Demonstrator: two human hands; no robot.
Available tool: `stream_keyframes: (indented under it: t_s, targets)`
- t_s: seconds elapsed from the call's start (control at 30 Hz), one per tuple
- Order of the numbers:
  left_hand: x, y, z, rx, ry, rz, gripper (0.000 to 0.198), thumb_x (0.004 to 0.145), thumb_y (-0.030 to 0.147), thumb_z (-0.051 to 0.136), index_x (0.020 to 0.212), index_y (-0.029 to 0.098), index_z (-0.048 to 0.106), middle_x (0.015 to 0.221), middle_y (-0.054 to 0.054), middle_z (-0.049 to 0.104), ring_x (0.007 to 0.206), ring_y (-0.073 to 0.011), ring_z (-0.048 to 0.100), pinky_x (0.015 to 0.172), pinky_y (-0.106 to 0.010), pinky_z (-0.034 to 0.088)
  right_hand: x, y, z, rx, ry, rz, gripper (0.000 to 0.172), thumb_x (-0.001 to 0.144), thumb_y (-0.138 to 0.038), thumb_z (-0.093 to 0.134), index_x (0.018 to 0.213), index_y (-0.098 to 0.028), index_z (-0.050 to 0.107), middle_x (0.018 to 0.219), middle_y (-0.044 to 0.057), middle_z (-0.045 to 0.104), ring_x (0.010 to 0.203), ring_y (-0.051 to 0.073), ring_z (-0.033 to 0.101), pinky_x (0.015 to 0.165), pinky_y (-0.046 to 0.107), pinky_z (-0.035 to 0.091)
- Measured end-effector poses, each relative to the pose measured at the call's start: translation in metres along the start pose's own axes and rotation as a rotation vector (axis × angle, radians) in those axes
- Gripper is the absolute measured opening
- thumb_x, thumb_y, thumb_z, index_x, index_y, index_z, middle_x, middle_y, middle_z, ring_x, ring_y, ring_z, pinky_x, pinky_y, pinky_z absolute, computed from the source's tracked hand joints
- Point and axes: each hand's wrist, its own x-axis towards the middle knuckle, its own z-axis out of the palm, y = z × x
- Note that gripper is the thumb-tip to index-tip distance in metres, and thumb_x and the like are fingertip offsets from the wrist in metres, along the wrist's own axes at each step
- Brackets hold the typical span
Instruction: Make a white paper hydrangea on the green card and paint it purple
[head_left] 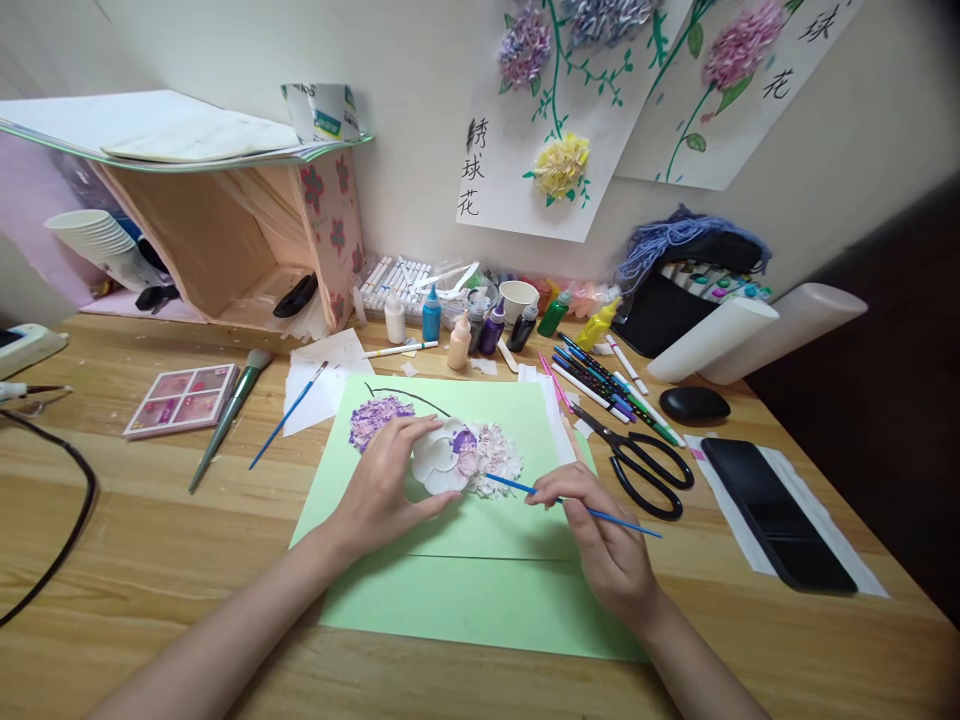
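Observation:
My left hand (388, 480) grips the edge of a white flower-shaped paint palette (433, 462), thumb at its near side and fingers at its far side. Purple and pale pink paint lie in the palette's right wells. In my right hand (600, 530) is a thin blue paintbrush (611, 519), its tip at the palette's right edge. Beneath them lies light green paper (480, 600). A purple textured flower (379, 418) sits on it at the left, partly behind my left fingers. To the right of the palette is a whitish-pink textured flower (501, 452). A dark curved line runs above.
Black scissors (651, 470), several pens (600, 375) and a phone (772, 510) lie at the right. Paint bottles (459, 342) stand along the back. At the left are a makeup palette (180, 400), a large brush (225, 425) and another blue paintbrush (289, 415).

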Motion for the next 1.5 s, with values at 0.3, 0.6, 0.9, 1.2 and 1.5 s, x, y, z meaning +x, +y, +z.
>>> stream_keyframes:
  t_s: [0.3, 0.6, 0.9, 1.2, 1.5]
  targets:
    - [-0.001, -0.001, 0.0, 0.004, 0.007, 0.0, 0.069, 0.077, 0.034, 0.073, 0.134, 0.022, 0.036, 0.123, -0.012, 0.055, 0.116, -0.0262, 0.052, 0.097, -0.042, 0.046, 0.0, -0.001, 0.001, -0.01, -0.021, -0.01, 0.023, 0.098, -0.015, 0.038, 0.099, -0.024, 0.059, 0.088, 0.002, 0.063, 0.086, 0.016, 0.058, 0.077, 0.028, 0.044]
    - [0.001, -0.001, 0.0, 0.014, 0.01, 0.002, 0.069, 0.077, 0.035, 0.073, 0.134, 0.022, 0.036, 0.123, -0.012, 0.056, 0.115, -0.0265, 0.053, 0.096, -0.042, 0.046, 0.001, 0.003, -0.002, -0.001, 0.064, 0.026, 0.024, 0.098, -0.015, 0.037, 0.096, -0.024, 0.059, 0.086, 0.002, 0.063, 0.083, 0.015, 0.057, 0.076, 0.029, 0.044]
    - [-0.001, -0.001, 0.0, 0.021, 0.004, 0.007, 0.068, 0.078, 0.036, 0.073, 0.134, 0.023, 0.036, 0.123, -0.012, 0.055, 0.115, -0.0265, 0.053, 0.096, -0.043, 0.047, 0.001, 0.001, -0.006, -0.015, 0.289, -0.073, 0.027, 0.099, -0.02, 0.037, 0.09, -0.022, 0.062, 0.079, 0.002, 0.065, 0.078, 0.017, 0.059, 0.072, 0.031, 0.046]
    - [0.002, -0.003, 0.001, 0.05, 0.011, 0.015, 0.066, 0.079, 0.037, 0.071, 0.133, 0.023, 0.036, 0.123, -0.012, 0.056, 0.115, -0.0278, 0.053, 0.096, -0.046, 0.047, 0.012, 0.017, -0.014, -0.004, 0.473, 0.327, 0.033, 0.099, -0.039, 0.039, 0.081, -0.02, 0.059, 0.072, 0.002, 0.061, 0.067, 0.015, 0.058, 0.062, 0.027, 0.047]
    - [0.001, -0.004, 0.0, 0.073, 0.015, 0.015, 0.066, 0.079, 0.037, 0.071, 0.133, 0.021, 0.038, 0.123, -0.012, 0.056, 0.115, -0.027, 0.054, 0.095, -0.042, 0.047, 0.009, 0.02, -0.013, -0.042, 0.442, 0.33, 0.032, 0.099, -0.038, 0.038, 0.084, -0.02, 0.059, 0.075, 0.002, 0.061, 0.069, 0.015, 0.057, 0.065, 0.028, 0.048]
